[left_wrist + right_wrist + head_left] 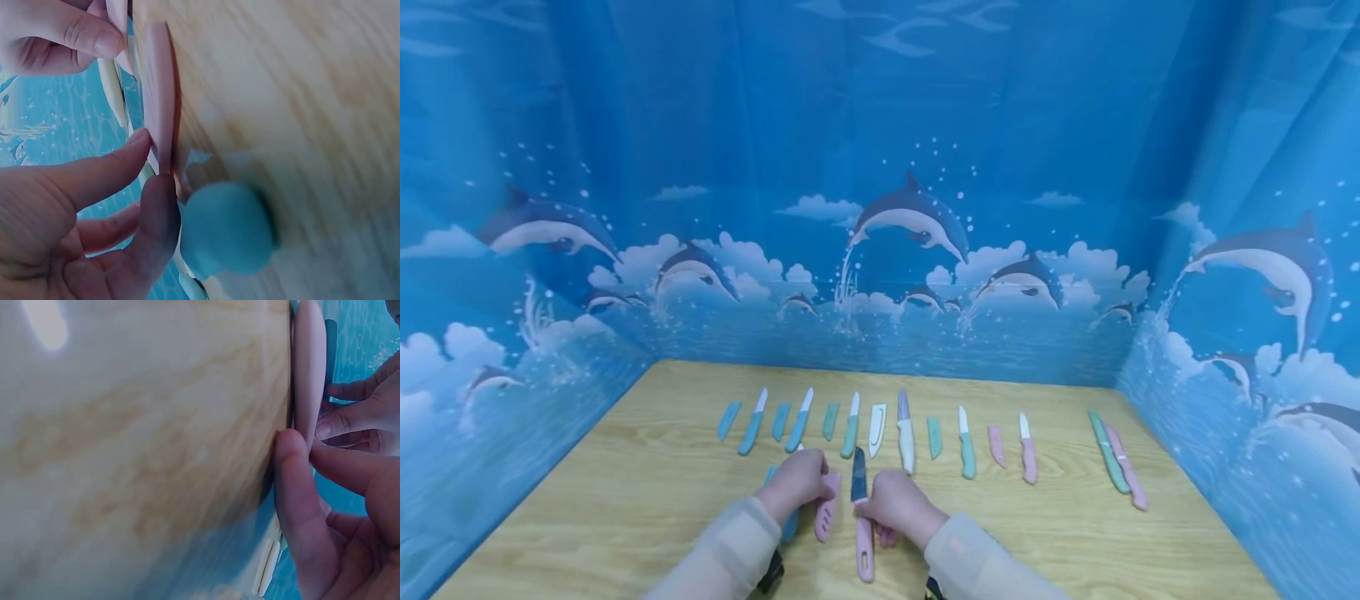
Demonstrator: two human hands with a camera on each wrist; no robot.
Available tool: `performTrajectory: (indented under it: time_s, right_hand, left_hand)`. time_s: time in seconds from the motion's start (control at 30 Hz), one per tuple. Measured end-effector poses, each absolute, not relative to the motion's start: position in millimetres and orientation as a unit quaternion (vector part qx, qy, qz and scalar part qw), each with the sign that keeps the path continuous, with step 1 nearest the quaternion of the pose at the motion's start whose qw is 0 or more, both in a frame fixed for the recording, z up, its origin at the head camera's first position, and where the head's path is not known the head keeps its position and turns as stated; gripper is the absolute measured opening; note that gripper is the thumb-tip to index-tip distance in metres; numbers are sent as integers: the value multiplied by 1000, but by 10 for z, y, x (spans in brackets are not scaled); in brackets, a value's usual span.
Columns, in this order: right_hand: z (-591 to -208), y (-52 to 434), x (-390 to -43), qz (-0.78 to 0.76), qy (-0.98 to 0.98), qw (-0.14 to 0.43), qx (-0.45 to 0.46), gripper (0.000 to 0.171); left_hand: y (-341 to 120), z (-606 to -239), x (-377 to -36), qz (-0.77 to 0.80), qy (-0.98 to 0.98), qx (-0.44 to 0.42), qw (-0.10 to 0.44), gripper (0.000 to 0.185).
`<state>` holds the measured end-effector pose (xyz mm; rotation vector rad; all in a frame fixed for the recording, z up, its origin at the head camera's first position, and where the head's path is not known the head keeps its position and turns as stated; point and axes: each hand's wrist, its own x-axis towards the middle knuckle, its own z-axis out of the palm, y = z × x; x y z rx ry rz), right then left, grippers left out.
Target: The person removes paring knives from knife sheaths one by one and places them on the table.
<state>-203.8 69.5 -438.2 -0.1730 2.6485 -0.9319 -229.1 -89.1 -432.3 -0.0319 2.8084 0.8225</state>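
Head view: both hands lie close together at the near middle of the wooden table [625, 492].

Right hand [898, 502]: grip closed on the pink-handled knife [862, 533], fingers curled over the top of the handle where it meets the dark blade. Knife lies flat on the table, blade pointing away from the person, handle end toward the near edge. Right wrist view shows thumb and fingertips pinching the pink handle against the table.

Left hand [796, 481]: grip closed on the pink sheath [827, 507], which lies just left of the knife, nearly parallel to it. Left wrist view shows thumb and forefinger at the sheath's edge. A blue knife [788, 523] lies partly under this hand; a blue rounded end shows beside the fingers in the wrist view.

Further back: a row of knives and sheaths [907, 436] in blue, green, white and pink lies across the table. Dolphin-print backdrop [910, 218] surrounds the table on three sides.
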Motion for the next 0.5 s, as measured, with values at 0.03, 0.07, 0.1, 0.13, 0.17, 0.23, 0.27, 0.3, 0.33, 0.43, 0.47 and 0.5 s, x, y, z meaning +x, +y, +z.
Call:
performTrajectory:
  time_s: [0.03,0.07,0.1,0.13,0.17,0.23,0.27,0.3,0.33,0.43,0.47,0.5]
  right_hand:
    - [-4376,694,-2038,-320,932,162,-61,34]
    - [-4368,691,-2036,-314,933,162,-62,34]
    - [-4360,690,-2035,-308,936,160,-64,34]
    - [-4350,689,-2033,-301,938,158,-66,34]
    - [-4346,688,-2033,-293,941,155,-69,34]
    - [-4337,683,-2028,-275,947,146,-76,32]
    - [-4331,680,-2021,-261,952,138,-81,31]
    - [-4328,676,-2017,-246,957,130,-86,30]
    - [-4325,670,-2012,-231,961,122,-89,29]
    - [-4322,643,-2004,-162,977,91,-106,26]
    - [-4320,632,-2004,-143,980,83,-109,26]
    - [-4318,624,-2008,-129,982,81,-111,26]
  left_hand:
    - [-889,-4320,-2286,276,955,-9,106,25]
    - [-889,-4319,-2288,275,956,-11,106,25]
    - [-887,-4316,-2290,274,956,-14,107,25]
    - [-886,-4312,-2292,273,956,-16,107,25]
    - [-883,-4310,-2293,270,957,-15,106,25]
    - [-880,-4312,-2297,266,958,-15,106,26]
    - [-879,-4311,-2300,266,958,-16,107,26]
    - [-875,-4309,-2298,265,958,-16,108,26]
    - [-873,-4309,-2297,263,959,-14,107,26]
    - [-867,-4309,-2301,263,959,-14,110,26]
    - [-864,-4310,-2300,261,959,-13,109,26]
    - [-861,-4312,-2299,261,959,-11,108,26]
